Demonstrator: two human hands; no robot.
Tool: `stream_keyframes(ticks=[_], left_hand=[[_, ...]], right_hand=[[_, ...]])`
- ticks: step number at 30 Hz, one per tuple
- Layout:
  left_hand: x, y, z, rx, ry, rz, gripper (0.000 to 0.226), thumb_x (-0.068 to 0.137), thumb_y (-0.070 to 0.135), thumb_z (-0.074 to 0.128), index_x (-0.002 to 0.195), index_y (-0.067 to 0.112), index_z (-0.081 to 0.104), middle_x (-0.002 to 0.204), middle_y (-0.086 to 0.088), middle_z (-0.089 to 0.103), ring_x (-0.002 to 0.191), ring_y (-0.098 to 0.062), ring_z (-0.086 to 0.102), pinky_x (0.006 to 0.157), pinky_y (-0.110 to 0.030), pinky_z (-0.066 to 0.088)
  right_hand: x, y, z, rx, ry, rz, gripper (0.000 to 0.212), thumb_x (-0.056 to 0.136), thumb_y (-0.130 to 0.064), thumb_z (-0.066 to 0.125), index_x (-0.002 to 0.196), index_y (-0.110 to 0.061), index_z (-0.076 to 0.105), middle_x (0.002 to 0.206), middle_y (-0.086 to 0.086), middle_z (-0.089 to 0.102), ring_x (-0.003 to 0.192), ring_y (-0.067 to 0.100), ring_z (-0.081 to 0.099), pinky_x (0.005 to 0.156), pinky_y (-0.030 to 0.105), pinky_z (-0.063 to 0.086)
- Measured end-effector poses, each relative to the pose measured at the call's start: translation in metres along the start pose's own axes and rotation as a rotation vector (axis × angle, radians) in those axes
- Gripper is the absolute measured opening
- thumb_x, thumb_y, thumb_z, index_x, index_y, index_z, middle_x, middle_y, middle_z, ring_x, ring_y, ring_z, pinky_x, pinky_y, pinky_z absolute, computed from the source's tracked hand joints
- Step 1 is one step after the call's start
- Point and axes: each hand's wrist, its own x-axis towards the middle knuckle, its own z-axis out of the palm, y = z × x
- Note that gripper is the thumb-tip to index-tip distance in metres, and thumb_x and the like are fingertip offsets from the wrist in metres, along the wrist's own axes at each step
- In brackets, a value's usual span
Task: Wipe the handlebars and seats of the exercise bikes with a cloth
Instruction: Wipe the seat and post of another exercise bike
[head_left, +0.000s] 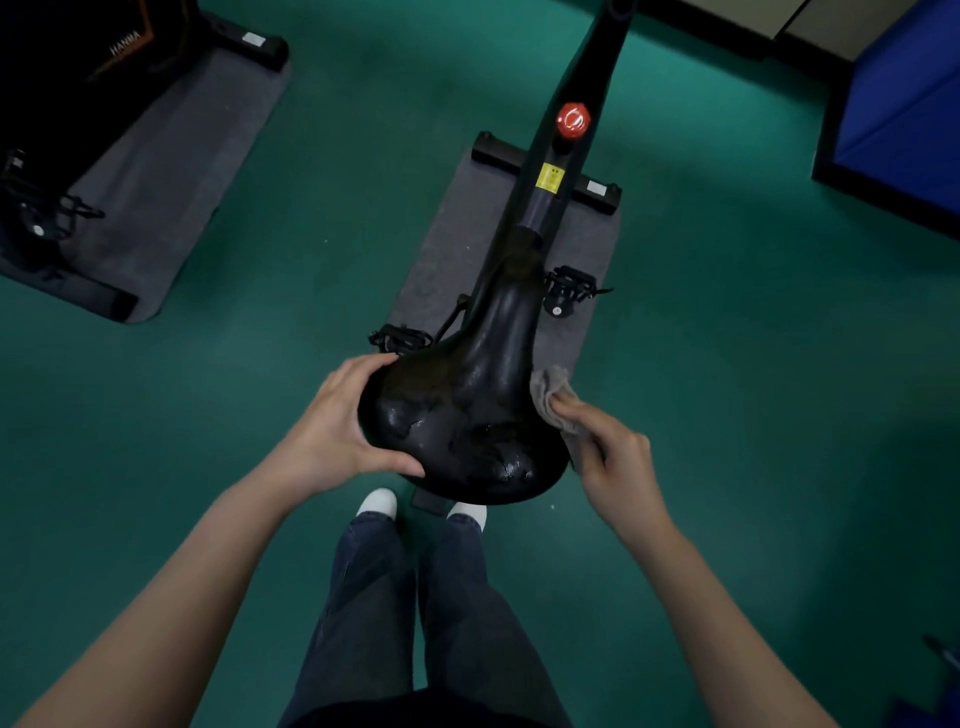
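seat (467, 415): black, glossy, wet patches across the wide rear; level, narrow nose pointing away.
cloth (550, 387): grey-brown, crumpled, pressed against the seat's right edge.
bike (566, 156): black frame, upright, directly ahead of the seat.

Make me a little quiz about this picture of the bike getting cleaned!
1. Which hand holds the cloth? A) left B) right C) both
2. True or false: the left hand grips the edge of the seat.
3. Fill in: the round knob ahead of the seat is ____ in colour.

Key
1. B, the right hand.
2. True.
3. Red.
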Motion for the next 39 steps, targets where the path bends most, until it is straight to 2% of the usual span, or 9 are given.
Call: stream_keyframes(ticks=[3,7,11,13,16,19,25,32,39], left_hand=[[0.0,0.0,0.001,-0.005,0.009,0.004,0.116,0.035,0.051,0.084,0.137,0.02,0.039,0.131,0.008,0.039,0.127,-0.014,0.036,0.11,-0.04,0.033],[-0.001,-0.003,0.003,-0.03,0.021,0.009,0.114,0.036,0.049,0.088,0.136,0.023,0.04,0.13,0.009,0.039,0.128,-0.013,0.037,0.109,-0.044,0.035],[-0.002,-0.006,0.004,-0.07,0.035,0.014,0.111,0.036,0.054,0.086,0.134,0.031,0.039,0.13,0.011,0.039,0.129,-0.012,0.037,0.109,-0.047,0.035],[-0.002,-0.007,0.005,-0.072,0.039,0.015,0.108,0.038,0.058,0.084,0.133,0.034,0.038,0.129,0.012,0.039,0.128,-0.01,0.037,0.109,-0.048,0.036],[-0.001,-0.008,0.005,-0.065,0.035,0.012,0.109,0.036,0.068,0.08,0.131,0.037,0.038,0.128,0.015,0.039,0.127,-0.008,0.037,0.109,-0.045,0.036],[-0.001,-0.007,0.005,-0.073,0.028,0.02,0.113,0.032,0.075,0.076,0.131,0.037,0.038,0.123,0.023,0.039,0.126,-0.005,0.037,0.109,-0.042,0.035],[-0.001,-0.007,0.004,-0.056,0.03,0.049,0.114,0.038,0.06,0.085,0.136,0.022,0.041,0.129,0.01,0.04,0.127,-0.012,0.037,0.108,-0.047,0.036],[0.003,-0.02,-0.009,-0.037,-0.088,0.13,0.117,0.039,0.048,0.086,0.141,0.019,0.036,0.137,0.005,0.037,0.133,-0.016,0.034,0.109,-0.048,0.036],[0.015,-0.034,-0.023,-0.003,-0.153,0.263,0.103,0.046,0.04,0.09,0.136,0.021,0.042,0.13,0.01,0.041,0.126,-0.012,0.04,0.107,-0.041,0.039]], right_hand=[[-0.005,0.011,-0.001,0.133,-0.001,0.151,0.049,0.086,0.018,0.048,0.113,-0.019,0.065,0.115,-0.009,0.064,0.115,0.003,0.056,0.1,0.012,0.041],[0.019,0.021,0.01,0.371,-0.059,0.379,0.037,0.092,0.013,0.044,0.114,-0.01,0.064,0.111,0.004,0.066,0.107,0.017,0.06,0.104,0.044,0.044],[0.007,0.021,0.014,0.541,0.017,0.486,0.038,0.093,0.013,0.043,0.109,-0.015,0.064,0.108,0.009,0.066,0.102,0.021,0.06,0.099,0.057,0.044],[-0.014,0.016,0.018,0.483,0.112,0.459,0.043,0.092,0.014,0.044,0.113,-0.019,0.062,0.116,0.006,0.065,0.111,0.019,0.06,0.102,0.051,0.044],[-0.047,-0.002,0.029,0.328,0.251,0.292,0.053,0.088,0.016,0.048,0.118,-0.026,0.06,0.125,-0.005,0.062,0.122,0.009,0.055,0.106,0.025,0.041],[-0.061,-0.014,0.033,0.269,0.308,0.147,0.05,0.086,0.015,0.048,0.121,-0.018,0.063,0.127,-0.01,0.06,0.123,0.002,0.053,0.101,0.012,0.038],[-0.029,-0.023,0.028,0.114,0.316,0.24,0.049,0.088,0.016,0.042,0.124,-0.01,0.061,0.128,-0.006,0.058,0.123,0.005,0.052,0.102,0.008,0.034],[-0.063,-0.06,0.082,-0.075,0.536,0.244,0.054,0.083,0.021,0.047,0.126,-0.009,0.06,0.13,0.0,0.059,0.128,0.017,0.05,0.107,0.035,0.04],[-0.076,-0.12,0.152,-0.12,0.583,0.144,0.064,0.071,0.02,0.037,0.123,-0.008,0.062,0.13,-0.002,0.059,0.13,0.012,0.046,0.11,0.027,0.035]])
